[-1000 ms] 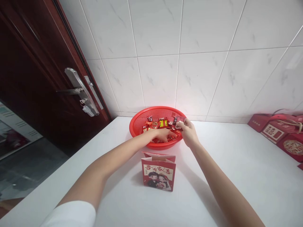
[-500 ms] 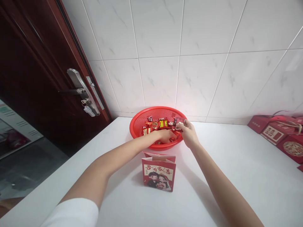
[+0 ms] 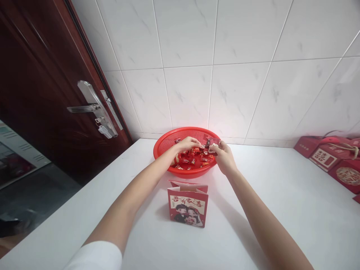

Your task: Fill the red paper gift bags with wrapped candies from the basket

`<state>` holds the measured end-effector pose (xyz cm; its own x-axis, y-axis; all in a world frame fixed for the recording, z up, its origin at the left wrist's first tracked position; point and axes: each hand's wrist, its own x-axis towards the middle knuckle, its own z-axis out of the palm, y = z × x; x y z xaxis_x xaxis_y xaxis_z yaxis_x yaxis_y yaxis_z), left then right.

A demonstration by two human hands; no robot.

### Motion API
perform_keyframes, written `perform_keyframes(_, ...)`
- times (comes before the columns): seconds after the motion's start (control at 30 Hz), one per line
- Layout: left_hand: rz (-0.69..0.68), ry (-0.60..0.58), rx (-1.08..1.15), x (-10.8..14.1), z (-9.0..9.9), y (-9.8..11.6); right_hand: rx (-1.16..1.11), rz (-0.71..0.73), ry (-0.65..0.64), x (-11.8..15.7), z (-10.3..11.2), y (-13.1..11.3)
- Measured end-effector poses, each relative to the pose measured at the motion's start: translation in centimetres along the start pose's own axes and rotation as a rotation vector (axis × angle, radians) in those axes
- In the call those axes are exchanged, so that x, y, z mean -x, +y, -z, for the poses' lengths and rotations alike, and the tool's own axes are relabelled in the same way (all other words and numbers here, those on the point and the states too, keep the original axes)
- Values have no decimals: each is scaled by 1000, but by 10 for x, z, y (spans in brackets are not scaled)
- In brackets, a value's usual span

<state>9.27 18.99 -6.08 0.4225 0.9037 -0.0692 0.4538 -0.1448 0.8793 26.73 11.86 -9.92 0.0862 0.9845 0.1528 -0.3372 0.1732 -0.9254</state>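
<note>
A red plastic basket [image 3: 161,145] holds several wrapped candies [image 3: 193,161] near the wall. My right hand [image 3: 224,154] is closed on a dark red candy packet [image 3: 214,145] above the basket's right side. Over the middle of the basket, my left hand [image 3: 189,144] has its fingers pinched together beside that packet, at a small wrapped piece; what exactly it grips is too small to make out. A red gift box [image 3: 188,208] with a cartoon couple on its front stands upright with its top open, in front of the basket.
Several red gift boxes [image 3: 323,157] with rope handles sit at the right edge of the white table [image 3: 270,180]. Behind is a white tiled wall. A dark red door [image 3: 50,75] with a metal handle and keys stands at the left.
My left hand has risen from the candies at the basket's front and moved back and slightly left. My right hand still holds the packet in about the same place.
</note>
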Motion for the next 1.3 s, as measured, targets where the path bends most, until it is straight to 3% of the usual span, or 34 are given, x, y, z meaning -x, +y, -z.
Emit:
perform_keyframes(0.63,181,-42,13,-3,2,-9,16,-22,0,2,-2,-6)
perform_keyframes(0.83,236,20,17,-6,0,-9,19,-12,-8,2,-2,-5)
perform_keyframes(1.3,228,2,-86,-8,1,-13,10,-17,-29,1,0,-3)
